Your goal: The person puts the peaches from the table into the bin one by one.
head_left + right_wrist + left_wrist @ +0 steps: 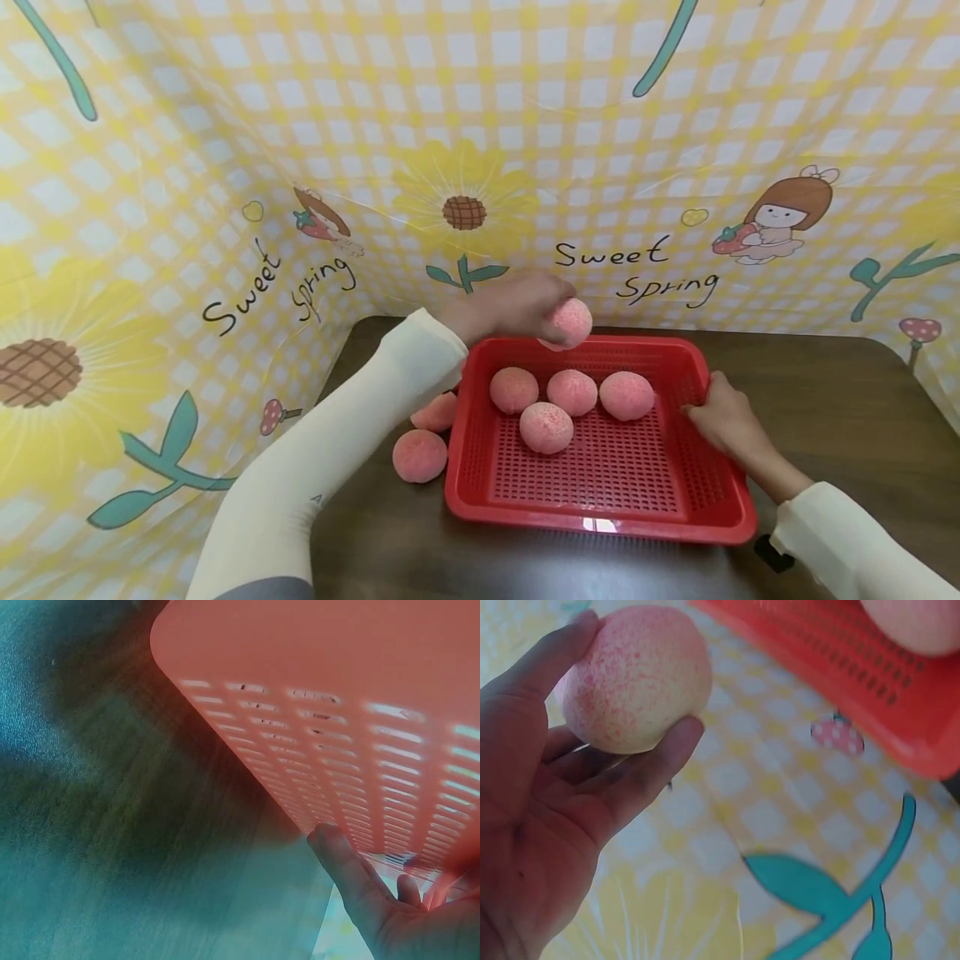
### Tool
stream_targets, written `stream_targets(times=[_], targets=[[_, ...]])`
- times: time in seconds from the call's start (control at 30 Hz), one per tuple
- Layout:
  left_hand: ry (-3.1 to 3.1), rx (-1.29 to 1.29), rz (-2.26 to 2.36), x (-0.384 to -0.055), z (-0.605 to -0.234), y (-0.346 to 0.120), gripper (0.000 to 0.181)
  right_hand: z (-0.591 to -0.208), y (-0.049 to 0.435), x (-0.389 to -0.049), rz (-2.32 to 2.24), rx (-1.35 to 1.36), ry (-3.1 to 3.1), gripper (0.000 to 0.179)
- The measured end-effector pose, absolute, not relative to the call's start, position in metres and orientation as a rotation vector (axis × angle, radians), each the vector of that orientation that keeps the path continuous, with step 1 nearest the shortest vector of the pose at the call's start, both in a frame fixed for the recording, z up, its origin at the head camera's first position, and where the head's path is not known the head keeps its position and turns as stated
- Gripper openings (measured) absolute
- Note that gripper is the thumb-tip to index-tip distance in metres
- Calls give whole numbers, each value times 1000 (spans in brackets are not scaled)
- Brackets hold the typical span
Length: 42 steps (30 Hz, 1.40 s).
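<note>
My left hand (510, 307) holds a pink peach (573, 323) over the back rim of a red plastic basket (600, 527). In the left wrist view, thumb and fingers curl around this pink and cream peach (637, 682). Several peaches (546, 428) lie inside the basket, mostly toward its back left. My right hand (729, 418) grips the basket's right rim, thumb over the edge. The right wrist view shows that hand (397, 919) against the slotted wall of the basket (315, 637).
Two more peaches, one in front (420, 456) and one partly hidden by the left forearm (437, 412), lie left of the basket on the dark wooden table (825, 408). A checked yellow cloth (465, 100) with printed flowers hangs behind and at the left.
</note>
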<state>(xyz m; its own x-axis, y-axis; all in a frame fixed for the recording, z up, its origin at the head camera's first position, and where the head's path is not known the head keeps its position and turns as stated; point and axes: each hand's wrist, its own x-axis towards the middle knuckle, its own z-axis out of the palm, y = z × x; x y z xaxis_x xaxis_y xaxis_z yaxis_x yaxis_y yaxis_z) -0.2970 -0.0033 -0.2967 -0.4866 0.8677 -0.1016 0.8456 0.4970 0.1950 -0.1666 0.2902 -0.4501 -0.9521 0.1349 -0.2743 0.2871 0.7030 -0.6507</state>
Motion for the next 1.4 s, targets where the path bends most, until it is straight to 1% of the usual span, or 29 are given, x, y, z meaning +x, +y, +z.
stream_targets(times=[0.07, 0.17, 0.3, 0.4, 0.57, 0.67, 0.83, 1.2, 1.4], targets=[[2547, 1493, 167, -290, -301, 2, 48, -451, 289, -166, -1084, 337, 2706, 46], [2508, 1495, 222, -278, -308, 9, 54, -451, 288, -166, -1092, 345, 2691, 46], [2480, 1523, 225, -264, -317, 21, 50, -449, 288, -165, -1092, 360, 2679, 45], [2466, 1523, 143, -256, -324, 28, 48, -448, 287, -164, -1087, 361, 2683, 45], [2403, 1518, 104, -247, -334, 37, 55, -449, 286, -163, -1095, 354, 2685, 46], [2380, 1526, 132, -244, -339, 40, 58, -449, 286, -163, -1094, 356, 2686, 45], [2370, 1549, 138, -240, -346, 46, 57, -449, 287, -165, -1083, 355, 2696, 46], [2422, 1452, 88, -231, -365, 55, 59, -450, 286, -165, -1090, 358, 2702, 45], [2406, 1456, 90, -228, -374, 57, 51, -450, 287, -166, -1077, 361, 2714, 45]])
